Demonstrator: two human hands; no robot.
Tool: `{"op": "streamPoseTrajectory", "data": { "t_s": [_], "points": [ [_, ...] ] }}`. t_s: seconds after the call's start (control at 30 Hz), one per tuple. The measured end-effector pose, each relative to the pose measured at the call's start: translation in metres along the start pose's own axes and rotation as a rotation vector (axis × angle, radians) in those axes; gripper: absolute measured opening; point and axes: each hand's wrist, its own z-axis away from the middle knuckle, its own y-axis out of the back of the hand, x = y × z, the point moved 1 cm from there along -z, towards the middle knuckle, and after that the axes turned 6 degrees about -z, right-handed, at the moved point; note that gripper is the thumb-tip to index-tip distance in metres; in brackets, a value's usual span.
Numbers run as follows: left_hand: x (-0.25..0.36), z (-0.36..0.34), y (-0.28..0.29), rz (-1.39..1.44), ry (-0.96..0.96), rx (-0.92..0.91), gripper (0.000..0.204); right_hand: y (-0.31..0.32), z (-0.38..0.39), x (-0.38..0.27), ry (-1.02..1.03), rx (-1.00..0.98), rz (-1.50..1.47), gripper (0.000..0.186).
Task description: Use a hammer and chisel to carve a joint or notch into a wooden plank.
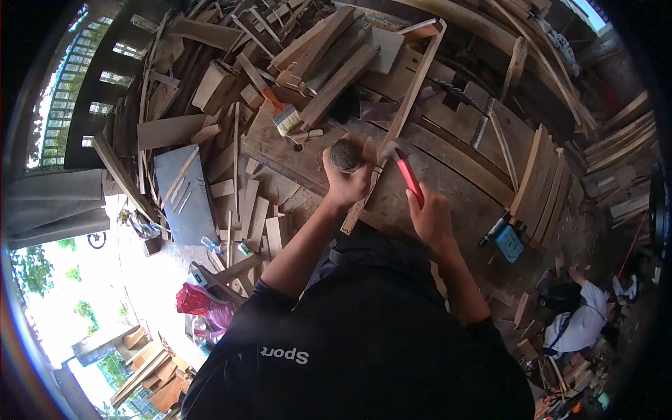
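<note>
Room: a cluttered woodworking shed, open to daylight and greenery at the left and lower left of the frame.
Tabletop [448, 175]: worn planks, running from the centre toward the right, strewn with offcuts.
Left hand [348, 178]: centre of the frame, its grip clamped around a dark rounded object [344, 155] that it presses toward the long wooden strip [400, 119].
Right hand [432, 218]: just right of centre, its grip closed on the red handle [410, 178] of a tool; the tool's head, at the strip beside the left hand, is too small to make out.
Long wooden strip: lies diagonally from the top centre down to the centre, resting on the tabletop and passing between the two hands.
Brush [283, 113]: orange handle, pale bristles, upper centre, well apart from the hands.
Scrap pile [308, 49]: boards and blocks heaped across the top, crowding the far edge of the tabletop.
Slats [542, 178]: a bundle leaning at the right edge of the tabletop.
Blue object [509, 243]: small, at the right, below the slats.
Grey panel [183, 196]: flat, left of centre, with short sticks on and around it.
Red bag [199, 301]: on the floor, lower left.
Other person [584, 318]: in a white top, low at the lower right among wood scraps.
</note>
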Motion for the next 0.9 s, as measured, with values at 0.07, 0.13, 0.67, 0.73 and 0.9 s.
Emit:
{"op": "streamPoseTrajectory", "data": {
  "t_s": [0.07,0.13,0.67,0.73,0.9],
  "points": [
    [0.001,-0.001,0.002,0.016,-0.008,0.006,0.026,0.017,-0.003,-0.015,0.019,0.039,-0.065,0.026],
    [0.0,-0.001,0.005,0.033,-0.011,0.006,0.025,0.039,-0.007,-0.029,0.089,0.078,-0.115,0.028],
    [0.012,-0.007,0.0,-0.016,-0.054,-0.184,0.026,0.152,0.006,-0.113,0.205,0.075,-0.257,0.024],
    [0.015,-0.006,-0.004,-0.006,-0.083,-0.209,0.024,0.156,0.006,-0.124,0.198,0.026,-0.278,0.03],
    [0.01,-0.008,-0.014,0.019,-0.097,-0.182,0.017,0.172,0.008,-0.137,0.254,0.01,-0.261,0.032]
  ]
}}
